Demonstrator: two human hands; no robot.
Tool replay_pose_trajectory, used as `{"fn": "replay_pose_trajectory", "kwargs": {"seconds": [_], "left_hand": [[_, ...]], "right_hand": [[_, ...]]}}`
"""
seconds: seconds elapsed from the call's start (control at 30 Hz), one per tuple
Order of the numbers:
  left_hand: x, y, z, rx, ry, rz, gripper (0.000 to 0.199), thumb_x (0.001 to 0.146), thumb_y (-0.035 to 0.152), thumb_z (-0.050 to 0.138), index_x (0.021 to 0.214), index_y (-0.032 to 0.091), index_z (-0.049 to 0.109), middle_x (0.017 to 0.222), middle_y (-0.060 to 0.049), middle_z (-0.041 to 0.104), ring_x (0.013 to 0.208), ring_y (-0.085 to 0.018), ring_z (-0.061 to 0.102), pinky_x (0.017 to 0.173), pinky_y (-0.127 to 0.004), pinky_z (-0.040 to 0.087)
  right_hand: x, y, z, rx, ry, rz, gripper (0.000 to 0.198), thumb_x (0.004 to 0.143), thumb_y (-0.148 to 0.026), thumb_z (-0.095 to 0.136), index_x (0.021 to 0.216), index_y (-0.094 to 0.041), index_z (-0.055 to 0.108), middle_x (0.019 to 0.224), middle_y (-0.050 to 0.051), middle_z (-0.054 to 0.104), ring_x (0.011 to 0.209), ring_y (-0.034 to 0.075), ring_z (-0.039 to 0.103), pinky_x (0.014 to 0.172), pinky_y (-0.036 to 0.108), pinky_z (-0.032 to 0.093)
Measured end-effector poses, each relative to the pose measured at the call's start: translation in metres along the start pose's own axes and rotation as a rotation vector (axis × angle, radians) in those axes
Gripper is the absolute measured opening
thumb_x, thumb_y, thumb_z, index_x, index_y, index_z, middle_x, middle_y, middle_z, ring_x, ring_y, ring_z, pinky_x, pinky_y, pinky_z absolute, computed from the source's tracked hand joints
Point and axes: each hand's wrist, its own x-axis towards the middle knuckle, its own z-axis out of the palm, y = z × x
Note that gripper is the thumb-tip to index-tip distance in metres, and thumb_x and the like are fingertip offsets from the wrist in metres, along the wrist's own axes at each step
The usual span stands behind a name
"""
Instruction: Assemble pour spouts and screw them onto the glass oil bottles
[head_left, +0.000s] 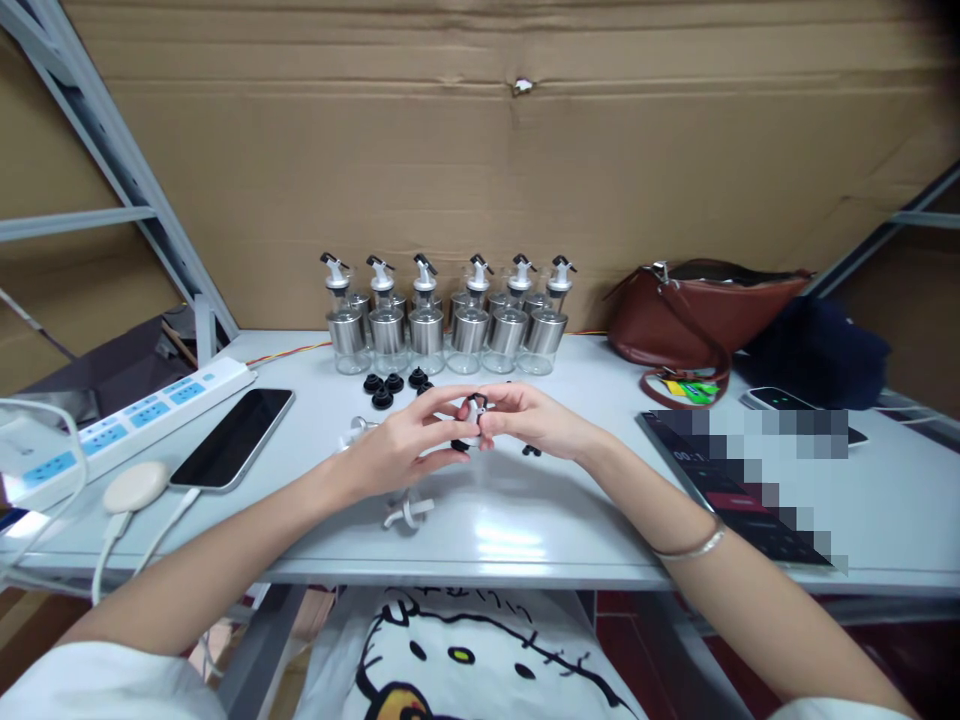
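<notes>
Both hands meet over the middle of the table around a small white and black pourer top (475,412). My left hand (409,435) is closed on its left side, and my right hand (529,415) pinches it from the right; fingers hide much of it. Several black stoppers (382,397) lie just beyond my left hand. White plastic spout pieces (409,512) rest on the near side of it, with another partly hidden piece (361,427) by its knuckles. Small black parts (532,450) sit below my right hand.
At the back stand rows of glass bottles with steel sleeves (427,332), the front ones topped with pourers. On the left are a phone (234,440), a power strip (135,425) and cables. A brown bag (705,310) and a tablet (720,490) lie on the right.
</notes>
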Motion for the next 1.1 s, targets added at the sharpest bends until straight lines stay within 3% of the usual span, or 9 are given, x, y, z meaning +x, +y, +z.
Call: {"fn": "replay_pose_trajectory", "kwargs": {"seconds": [0.23, 0.43, 0.57, 0.73, 0.87, 1.0, 1.1], "left_hand": [[0.0, -0.003, 0.001, -0.01, 0.029, -0.108, 0.027, 0.089, 0.017, 0.056, 0.116, 0.022, 0.056, 0.133, -0.013, 0.048, 0.108, -0.02, 0.061, 0.091, -0.039, 0.056], [0.005, 0.001, 0.0, -0.3, 0.134, -0.475, 0.027, 0.09, 0.028, 0.057, 0.116, 0.019, 0.058, 0.1, -0.007, 0.063, 0.088, -0.016, 0.065, 0.079, -0.029, 0.055], [0.006, 0.001, -0.002, -0.271, 0.125, -0.508, 0.014, 0.087, 0.025, 0.06, 0.096, 0.017, 0.067, 0.091, -0.006, 0.063, 0.083, -0.016, 0.063, 0.071, -0.026, 0.052], [0.007, 0.003, -0.004, -0.271, 0.135, -0.547, 0.013, 0.088, 0.026, 0.059, 0.09, 0.017, 0.067, 0.09, -0.006, 0.061, 0.084, -0.015, 0.06, 0.069, -0.025, 0.052], [0.011, 0.005, -0.005, -0.305, 0.211, -0.619, 0.012, 0.085, 0.027, 0.062, 0.087, 0.016, 0.067, 0.086, -0.004, 0.062, 0.079, -0.014, 0.06, 0.071, -0.025, 0.05], [0.012, 0.005, -0.006, -0.492, 0.323, -0.755, 0.018, 0.083, 0.032, 0.063, 0.09, 0.015, 0.063, 0.083, -0.003, 0.065, 0.073, -0.013, 0.062, 0.069, -0.025, 0.051], [0.013, 0.005, -0.004, -0.547, 0.305, -0.787, 0.022, 0.081, 0.034, 0.065, 0.09, 0.014, 0.063, 0.079, -0.002, 0.066, 0.071, -0.013, 0.062, 0.069, -0.025, 0.052]], "right_hand": [[0.002, -0.003, 0.006, -0.064, 0.129, -0.081, 0.027, 0.075, -0.039, 0.073, 0.084, -0.015, 0.066, 0.068, 0.0, 0.064, 0.059, 0.01, 0.057, 0.055, 0.024, 0.044], [0.001, -0.004, 0.008, -0.297, 0.049, -0.099, 0.031, 0.083, -0.045, 0.062, 0.075, -0.015, 0.062, 0.066, 0.001, 0.06, 0.063, 0.012, 0.053, 0.066, 0.028, 0.043], [0.002, 0.0, 0.01, -0.454, 0.047, -0.146, 0.034, 0.086, -0.044, 0.057, 0.068, -0.016, 0.059, 0.07, 0.001, 0.055, 0.067, 0.012, 0.05, 0.064, 0.027, 0.041], [0.004, 0.005, 0.013, -0.455, 0.087, -0.186, 0.029, 0.086, -0.043, 0.058, 0.081, -0.016, 0.065, 0.082, 0.003, 0.057, 0.068, 0.012, 0.054, 0.066, 0.027, 0.045], [0.004, 0.003, 0.014, -0.394, 0.171, -0.193, 0.028, 0.084, -0.043, 0.06, 0.084, -0.015, 0.066, 0.071, 0.002, 0.058, 0.065, 0.013, 0.054, 0.066, 0.028, 0.046], [0.004, 0.0, 0.011, -0.367, 0.318, -0.249, 0.029, 0.08, -0.045, 0.062, 0.087, -0.017, 0.064, 0.067, 0.001, 0.058, 0.06, 0.013, 0.053, 0.063, 0.029, 0.046], [0.004, 0.001, 0.012, -0.374, 0.418, -0.297, 0.029, 0.082, -0.047, 0.06, 0.084, -0.018, 0.06, 0.071, 0.003, 0.063, 0.062, 0.013, 0.057, 0.059, 0.028, 0.046]]}}
